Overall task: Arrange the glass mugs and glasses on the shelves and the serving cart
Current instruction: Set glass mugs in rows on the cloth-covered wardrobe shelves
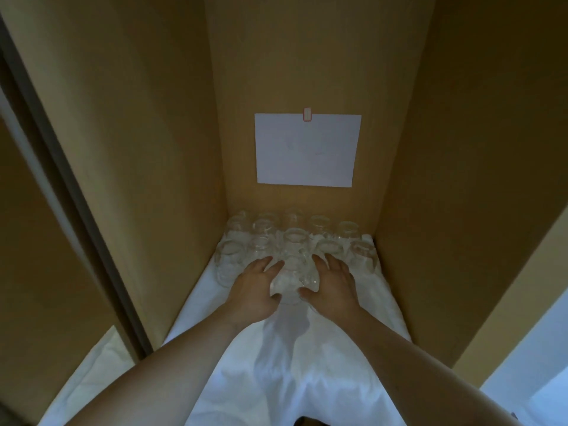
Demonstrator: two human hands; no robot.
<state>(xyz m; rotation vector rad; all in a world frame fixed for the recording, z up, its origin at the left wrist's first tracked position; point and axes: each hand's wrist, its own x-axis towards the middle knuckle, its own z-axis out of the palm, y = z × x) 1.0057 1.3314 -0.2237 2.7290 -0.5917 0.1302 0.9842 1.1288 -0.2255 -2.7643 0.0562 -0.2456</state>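
1. Glass mugs (295, 238) are standing in rows at the back of a wooden shelf compartment, filling its width from the left wall (147, 179) to the right wall (445, 179).
2. One glass mug (290, 281) is sitting in front of the rows, between both hands.
3. Left hand (253, 285) is cupping its left side, fingers loosely curved against the glass; right hand (333, 282) is cupping its right side the same way.
4. Open room is lying in front of the rows, toward the shelf's front edge.
5. White cloth (276, 364) is covering the shelf, wrinkled.
6. White paper sheet (307, 149) is hanging on the back wall, clipped at its top.
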